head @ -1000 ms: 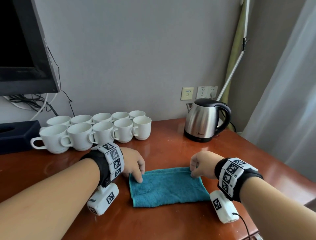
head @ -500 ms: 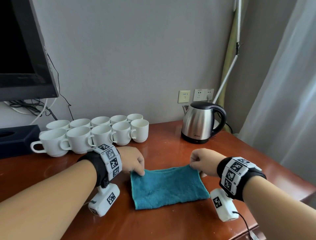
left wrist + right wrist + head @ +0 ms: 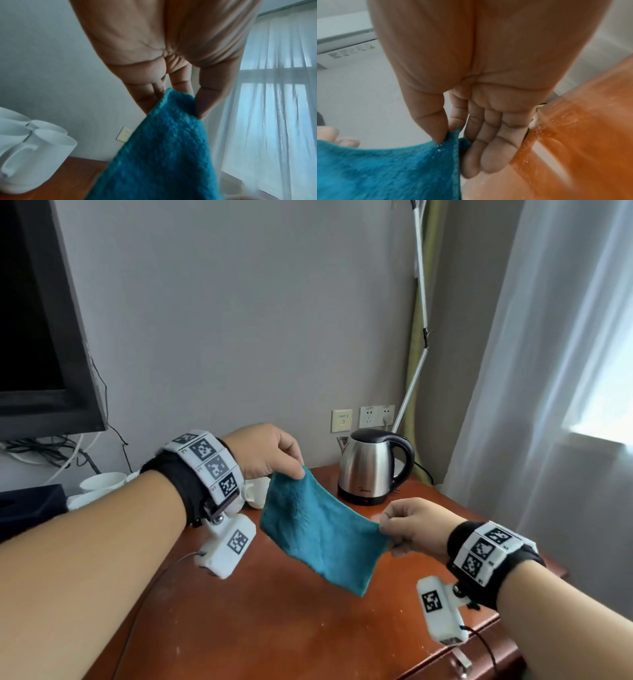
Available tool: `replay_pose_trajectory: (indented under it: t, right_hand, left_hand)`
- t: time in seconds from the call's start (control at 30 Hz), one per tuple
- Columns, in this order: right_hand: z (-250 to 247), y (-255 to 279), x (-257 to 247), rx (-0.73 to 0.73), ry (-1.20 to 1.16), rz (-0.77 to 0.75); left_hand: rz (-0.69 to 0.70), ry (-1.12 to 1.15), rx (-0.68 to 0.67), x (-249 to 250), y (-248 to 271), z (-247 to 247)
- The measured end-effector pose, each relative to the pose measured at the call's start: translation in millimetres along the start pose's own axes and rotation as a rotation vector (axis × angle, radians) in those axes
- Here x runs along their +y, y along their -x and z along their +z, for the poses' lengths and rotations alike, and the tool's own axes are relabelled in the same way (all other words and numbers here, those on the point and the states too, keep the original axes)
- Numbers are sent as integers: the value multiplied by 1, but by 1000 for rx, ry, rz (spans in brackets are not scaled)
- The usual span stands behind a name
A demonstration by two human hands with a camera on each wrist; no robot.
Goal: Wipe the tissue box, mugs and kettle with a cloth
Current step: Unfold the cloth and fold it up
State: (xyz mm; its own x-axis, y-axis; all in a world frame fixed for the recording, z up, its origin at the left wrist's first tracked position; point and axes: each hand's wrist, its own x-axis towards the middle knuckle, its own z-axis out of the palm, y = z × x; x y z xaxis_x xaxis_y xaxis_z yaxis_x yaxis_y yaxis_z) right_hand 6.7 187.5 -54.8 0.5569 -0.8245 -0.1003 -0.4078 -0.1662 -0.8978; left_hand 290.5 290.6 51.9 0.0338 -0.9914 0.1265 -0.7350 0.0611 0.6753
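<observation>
Head view: the cloth (image 3: 320, 530), a teal, fluffy rectangle, hangs in the air above the worktop (image 3: 281, 621), stretched on a slant between both hands. The left hand (image 3: 265, 451) pinches its upper corner and the right hand (image 3: 412, 527) pinches the lower opposite corner; the free corners droop. The kettle (image 3: 371, 469), shiny steel with a black lid, handle and base, stands upright at the back of the worktop beyond the cloth. A few white mugs (image 3: 102, 482) show behind the left forearm, most of them hidden, beside the dark tissue box (image 3: 30, 505) at the left edge. Left wrist view: thumb and fingers (image 3: 205, 102) are closed on the corner of the cloth (image 3: 163, 155), which falls away limp below; white mugs (image 3: 42, 142) stand close on the worktop. Right wrist view: the thumb and forefinger clamp the hem of the cloth (image 3: 385, 169), the remaining fingers (image 3: 488, 148) curled loosely beside it. Judgement: the cloth is light, soft and floppy, so it wants bunching or folding into the palm before wiping; the mugs are breakable and tightly packed, and are best steadied by the handle; the kettle looks smooth and is best held by its handle.
</observation>
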Motion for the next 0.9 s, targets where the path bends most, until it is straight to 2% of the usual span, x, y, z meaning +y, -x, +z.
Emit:
replay_pose_trajectory:
  t: [0.23, 0.4, 0.57, 0.63, 0.8, 0.9]
  right_hand:
    - [-18, 27, -12, 96, 66, -55]
    - [-7, 34, -22, 94, 289, -73]
    - [25, 31, -34, 7, 552, -83]
    - [42, 31, -51, 1, 502, -171]
    - [85, 33, -93, -67, 135, -396]
    - [103, 29, -103, -68, 106, -453]
  left_hand:
    - [-3, -61, 30, 14, 17, -12]
    - [55, -169, -19, 15, 28, -14]
    - [101, -352, -120, 26, 41, -17]
    - [111, -407, -151, 30, 46, -18]
    - [125, -446, -196, 39, 60, -22]
    - [94, -456, -178, 39, 69, -29]
